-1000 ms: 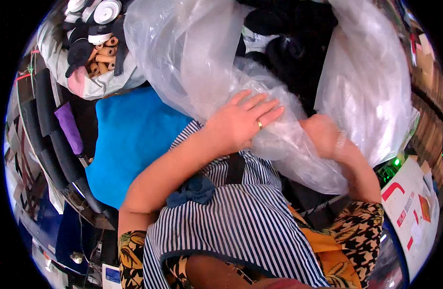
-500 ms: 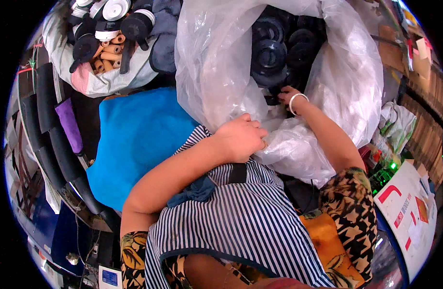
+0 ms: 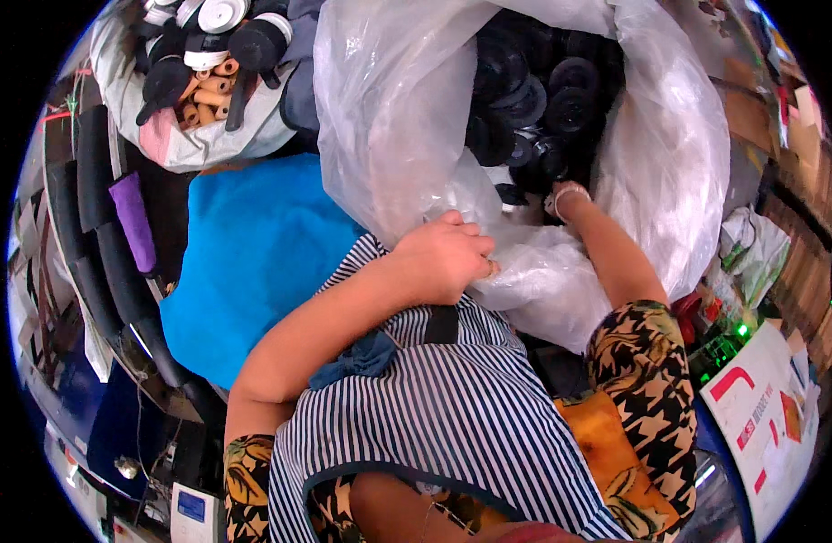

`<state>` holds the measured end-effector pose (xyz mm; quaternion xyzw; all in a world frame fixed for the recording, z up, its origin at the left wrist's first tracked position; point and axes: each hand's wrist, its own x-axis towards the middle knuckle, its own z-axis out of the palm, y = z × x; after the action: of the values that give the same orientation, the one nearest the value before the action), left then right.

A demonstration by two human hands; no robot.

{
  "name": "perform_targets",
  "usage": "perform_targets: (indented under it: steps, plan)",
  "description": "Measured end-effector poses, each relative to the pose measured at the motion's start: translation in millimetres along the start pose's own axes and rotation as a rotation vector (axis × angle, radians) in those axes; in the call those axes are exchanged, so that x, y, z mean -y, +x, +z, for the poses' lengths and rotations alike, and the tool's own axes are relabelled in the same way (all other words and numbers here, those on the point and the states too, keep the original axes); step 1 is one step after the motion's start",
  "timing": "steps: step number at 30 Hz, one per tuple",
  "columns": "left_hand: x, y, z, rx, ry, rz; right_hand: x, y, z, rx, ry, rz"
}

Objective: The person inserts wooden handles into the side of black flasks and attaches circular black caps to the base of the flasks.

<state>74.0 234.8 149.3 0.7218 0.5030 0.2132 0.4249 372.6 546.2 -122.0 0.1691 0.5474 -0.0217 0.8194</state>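
A large clear plastic bag stands in front of me, its rim spread wide. Inside lie many round black flanged pieces like spools or discs, with a bit of white low down. My left hand is closed on the near rim of the bag, fingers curled over the plastic. My right hand, with a white bangle at the wrist, reaches down into the bag beside the black pieces. Its fingers are mostly hidden, so whether they hold a piece does not show.
Left of the bag lies a bright blue cloth-like cover. Beyond it a white sack holds black and white discs and tan tubes. Black padded bars run along the left, with a purple roll. A white printed board leans at right.
My right hand has gone deeper into the bag, and the black pieces inside have shifted, uncovering smaller ones near it. My left hand keeps its hold on the rim.
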Motion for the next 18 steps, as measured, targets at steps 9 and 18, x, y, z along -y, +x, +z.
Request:
perform_targets:
  steps: [9, 18]
  plan:
    - [-11.9, 4.1, 7.3, -0.053, 0.095, 0.007, 55.1, -32.2, 48.7, -0.453, 0.327, 0.345]
    - [-3.3, 1.1, 8.9, -0.095, 0.054, -0.008, 72.4, -165.9, 7.9, -0.486, 0.271, -0.123]
